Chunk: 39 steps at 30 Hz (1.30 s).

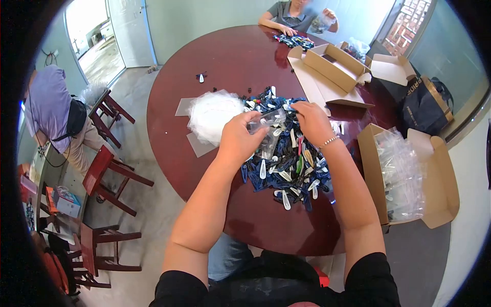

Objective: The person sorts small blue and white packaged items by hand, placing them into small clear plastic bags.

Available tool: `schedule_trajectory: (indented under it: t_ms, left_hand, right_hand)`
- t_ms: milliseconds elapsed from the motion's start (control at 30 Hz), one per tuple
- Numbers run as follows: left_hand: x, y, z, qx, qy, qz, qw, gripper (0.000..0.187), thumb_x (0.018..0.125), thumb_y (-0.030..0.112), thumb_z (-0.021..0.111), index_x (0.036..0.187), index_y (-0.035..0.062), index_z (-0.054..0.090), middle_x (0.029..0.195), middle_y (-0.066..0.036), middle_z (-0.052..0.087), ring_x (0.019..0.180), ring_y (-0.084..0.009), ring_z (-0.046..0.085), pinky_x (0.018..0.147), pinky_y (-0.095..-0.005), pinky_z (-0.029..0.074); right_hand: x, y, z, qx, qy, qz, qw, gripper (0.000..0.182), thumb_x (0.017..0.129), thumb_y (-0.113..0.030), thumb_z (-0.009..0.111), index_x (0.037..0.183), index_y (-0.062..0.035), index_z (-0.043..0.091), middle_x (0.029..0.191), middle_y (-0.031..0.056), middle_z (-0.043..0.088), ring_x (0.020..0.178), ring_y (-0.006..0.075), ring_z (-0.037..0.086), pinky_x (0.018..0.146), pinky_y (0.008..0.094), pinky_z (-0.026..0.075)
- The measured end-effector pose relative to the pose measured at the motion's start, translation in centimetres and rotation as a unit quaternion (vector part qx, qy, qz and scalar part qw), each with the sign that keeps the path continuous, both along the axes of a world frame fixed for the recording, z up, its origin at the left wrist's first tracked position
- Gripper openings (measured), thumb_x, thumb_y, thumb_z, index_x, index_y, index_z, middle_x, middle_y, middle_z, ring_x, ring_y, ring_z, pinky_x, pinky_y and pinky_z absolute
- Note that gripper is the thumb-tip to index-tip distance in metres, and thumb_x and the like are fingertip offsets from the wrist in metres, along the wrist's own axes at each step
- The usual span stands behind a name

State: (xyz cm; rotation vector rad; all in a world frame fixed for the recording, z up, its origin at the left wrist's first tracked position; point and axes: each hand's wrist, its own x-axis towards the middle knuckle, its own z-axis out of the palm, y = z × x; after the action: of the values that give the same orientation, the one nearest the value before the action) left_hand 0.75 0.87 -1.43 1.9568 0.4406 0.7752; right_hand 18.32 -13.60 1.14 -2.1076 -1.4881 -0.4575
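- Black short sleeves (179, 289) and blue jeans (230, 256) lie closest, at the near side of the round, glossy dark-red bench (194, 56).
- From them both bare forearms reach over the bench to a wide, loose heap of navy, black and white hair clips (286, 163), with a few green and tan ones among them.
- The left hand (241, 135) has a narrow grip, thumb and fingers pinching a clear plastic bag (272, 120) above the heap.
- The right hand (312, 122), with a pale beaded bracelet (329, 141) at its wrist, bends its fingers down at the heap's far side, near the bag; I cannot tell whether its grip holds a clip.
- Left of the heap sits a round white pile of thin plastic (214, 115), and beyond it lies a lone white-and-dark clip (201, 78).
- Right of the heap stands an open brown cardboard box (372, 166) filled with clear plastic packets (401, 174).
- Across the bench, a person in a grey shirt (294, 18) holds up a clear bag of dark items (320, 24), the other hand at a smaller clip pile (295, 41).
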Motion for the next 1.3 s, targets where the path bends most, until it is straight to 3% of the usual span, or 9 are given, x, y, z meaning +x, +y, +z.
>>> schedule_trajectory:
  t_ms: [200,367,433,533,633,767,1067,1267,1300]
  left_hand:
    - [-0.3,0.3,0.3,0.022,-0.01,0.004,1.0,0.04,0.077,0.017,0.076,0.112,0.0011,0.066,0.103,-0.01,0.07,0.094,-0.0189,0.066,0.084,-0.0312,0.051]
    - [-0.2,0.2,0.2,0.053,-0.019,0.004,0.998,0.039,0.077,0.018,0.076,0.112,0.0017,0.066,0.103,-0.011,0.07,0.092,-0.0196,0.066,0.081,-0.0313,0.052]
    - [-0.2,0.1,0.2,0.038,-0.036,-0.003,0.999,0.039,0.075,0.02,0.076,0.107,0.002,0.066,0.101,-0.015,0.068,0.095,-0.0309,0.064,0.083,-0.038,0.051]
    - [-0.1,0.1,0.1,0.043,-0.031,-0.004,0.999,0.038,0.075,0.02,0.076,0.107,0.002,0.067,0.101,-0.016,0.068,0.094,-0.0306,0.065,0.084,-0.0378,0.051]
    - [0.0,0.1,-0.2,0.059,-0.014,-0.001,0.998,0.038,0.078,0.019,0.076,0.11,0.0016,0.066,0.101,-0.011,0.07,0.087,-0.0181,0.066,0.077,-0.0312,0.052]
    - [0.1,0.4,-0.6,0.078,-0.012,0.004,0.997,0.038,0.078,0.019,0.076,0.111,0.0017,0.067,0.1,-0.011,0.07,0.087,-0.0178,0.066,0.077,-0.0311,0.052]
    - [0.1,0.3,-0.5,0.083,-0.004,-0.002,0.997,0.039,0.077,0.017,0.076,0.111,0.0013,0.067,0.101,-0.012,0.07,0.089,-0.0197,0.067,0.079,-0.0316,0.052]
    - [0.2,-0.4,-0.4,0.061,-0.017,-0.022,0.998,0.038,0.074,0.021,0.074,0.107,0.0019,0.067,0.098,-0.017,0.068,0.092,-0.0322,0.064,0.082,-0.039,0.051]
    - [0.1,-0.6,-0.4,0.081,-0.017,-0.019,0.996,0.038,0.074,0.02,0.074,0.107,0.0021,0.067,0.099,-0.016,0.068,0.093,-0.0321,0.063,0.082,-0.039,0.05]
  right_hand:
    - [0.1,-0.3,0.2,-0.094,0.001,-0.03,0.995,0.021,0.081,-0.004,0.062,0.101,-0.0037,0.068,0.096,0.0152,0.065,0.094,0.0333,0.061,0.086,0.041,0.049]
    - [0.0,-2.4,-0.3,0.022,0.047,-0.062,0.997,0.02,0.082,-0.002,0.062,0.1,-0.0032,0.07,0.093,0.0121,0.065,0.081,0.0271,0.064,0.074,0.0337,0.052]
    - [-0.9,-2.8,0.0,0.042,0.049,-0.044,0.997,0.02,0.082,-0.001,0.063,0.1,-0.0028,0.07,0.092,0.0108,0.065,0.079,0.0245,0.064,0.072,0.0317,0.052]
    - [-2.3,-2.5,0.3,0.063,0.178,-0.045,0.981,0.017,0.081,-0.001,0.065,0.098,-0.0019,0.07,0.092,0.0087,0.064,0.078,0.0208,0.063,0.071,0.03,0.052]
    - [-2.5,-1.4,-0.5,0.039,0.078,0.053,0.995,0.014,0.08,-0.007,0.069,0.093,-0.0009,0.068,0.095,0.0112,0.064,0.083,0.0277,0.064,0.075,0.0345,0.052]
    - [-3.4,-0.4,-0.9,-0.079,-0.026,-0.036,0.996,0.015,0.083,-0.012,0.066,0.097,-0.0087,0.067,0.1,0.0093,0.062,0.096,0.0298,0.061,0.079,0.0417,0.052]
    - [-4.3,-1.0,-0.8,-0.165,-0.072,-0.098,0.979,0.01,0.081,-0.005,0.058,0.091,-0.0053,0.062,0.094,0.0124,0.06,0.089,0.0327,0.063,0.075,0.0425,0.053]
    - [-2.5,-2.8,-1.3,0.026,0.047,-0.032,0.998,0.012,0.082,-0.004,0.063,0.094,-0.0028,0.067,0.089,0.015,0.066,0.08,0.0326,0.065,0.072,0.0369,0.053]
    - [-2.1,-3.1,-1.4,0.044,0.056,-0.026,0.997,0.012,0.084,-0.003,0.064,0.095,-0.0014,0.068,0.086,0.0131,0.068,0.076,0.0252,0.066,0.069,0.0319,0.053]
